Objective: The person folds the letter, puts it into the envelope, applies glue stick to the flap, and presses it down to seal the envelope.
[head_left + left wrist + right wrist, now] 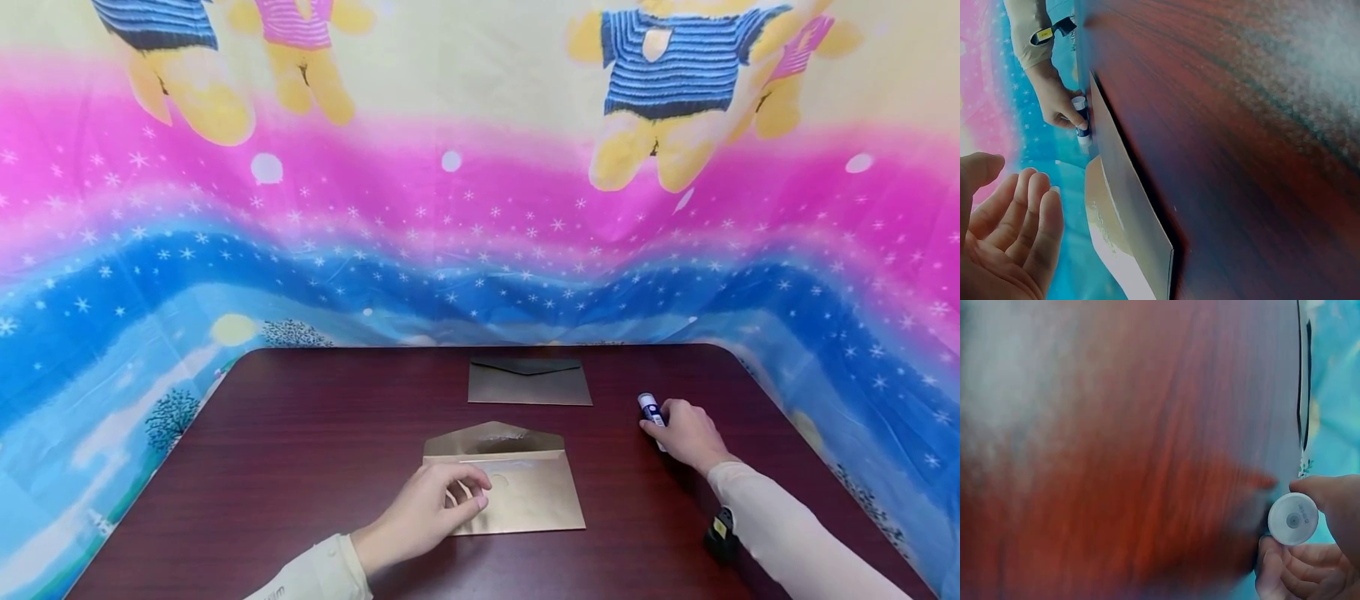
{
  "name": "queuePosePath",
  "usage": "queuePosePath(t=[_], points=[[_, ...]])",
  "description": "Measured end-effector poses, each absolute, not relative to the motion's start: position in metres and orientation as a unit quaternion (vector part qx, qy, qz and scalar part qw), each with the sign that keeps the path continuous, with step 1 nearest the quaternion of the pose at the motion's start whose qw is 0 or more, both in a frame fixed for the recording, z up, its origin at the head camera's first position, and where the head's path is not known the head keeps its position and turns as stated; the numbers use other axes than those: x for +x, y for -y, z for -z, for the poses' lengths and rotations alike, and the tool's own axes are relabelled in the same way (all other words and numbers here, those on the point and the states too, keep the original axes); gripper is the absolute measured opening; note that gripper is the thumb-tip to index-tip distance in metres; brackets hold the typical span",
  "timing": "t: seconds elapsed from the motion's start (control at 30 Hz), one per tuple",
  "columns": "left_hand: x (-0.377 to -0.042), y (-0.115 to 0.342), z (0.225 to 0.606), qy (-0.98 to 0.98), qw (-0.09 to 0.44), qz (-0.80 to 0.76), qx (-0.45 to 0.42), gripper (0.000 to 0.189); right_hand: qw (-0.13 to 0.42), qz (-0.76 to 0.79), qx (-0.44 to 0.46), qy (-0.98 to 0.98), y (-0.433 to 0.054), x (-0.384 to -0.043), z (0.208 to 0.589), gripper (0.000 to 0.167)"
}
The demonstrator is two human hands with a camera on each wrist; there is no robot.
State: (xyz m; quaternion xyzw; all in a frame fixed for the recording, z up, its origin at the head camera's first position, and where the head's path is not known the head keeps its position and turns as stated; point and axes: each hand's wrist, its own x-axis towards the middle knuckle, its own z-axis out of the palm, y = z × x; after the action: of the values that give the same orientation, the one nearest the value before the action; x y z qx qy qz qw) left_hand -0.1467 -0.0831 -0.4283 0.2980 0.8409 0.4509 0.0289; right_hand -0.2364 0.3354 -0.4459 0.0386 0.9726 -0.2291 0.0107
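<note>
A gold envelope point(536, 492) lies on the table with its flap point(495, 437) folded out toward the far side. Over its left part hovers my left hand point(431, 504), fingers loosely bent and holding nothing. In the left wrist view that hand point(1013, 231) shows its palm beside the envelope point(1129, 206). On the right, my right hand point(690, 433) grips a glue stick point(648, 405) with white ends and a dark blue label. Its round white end point(1293, 519) faces the right wrist camera, between thumb and fingers. The hand covers part of its barrel.
A dark grey envelope point(530, 387), flap folded down, lies behind the gold one near the table's far edge. The dark red wooden table point(315, 433) reaches a printed cloth point(420, 208) hanging behind and at both sides. A black strap device point(722, 537) sits on the right wrist.
</note>
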Motion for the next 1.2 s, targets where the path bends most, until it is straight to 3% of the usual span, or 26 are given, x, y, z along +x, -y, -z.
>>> queuePosePath(t=[1.2], points=[[-0.1447, 0.0852, 0.4292, -0.842, 0.041, -0.45, 0.295, 0.015, 0.016, 0.212, 0.027, -0.977, -0.3396, -0.2383, 0.4425, 0.048]])
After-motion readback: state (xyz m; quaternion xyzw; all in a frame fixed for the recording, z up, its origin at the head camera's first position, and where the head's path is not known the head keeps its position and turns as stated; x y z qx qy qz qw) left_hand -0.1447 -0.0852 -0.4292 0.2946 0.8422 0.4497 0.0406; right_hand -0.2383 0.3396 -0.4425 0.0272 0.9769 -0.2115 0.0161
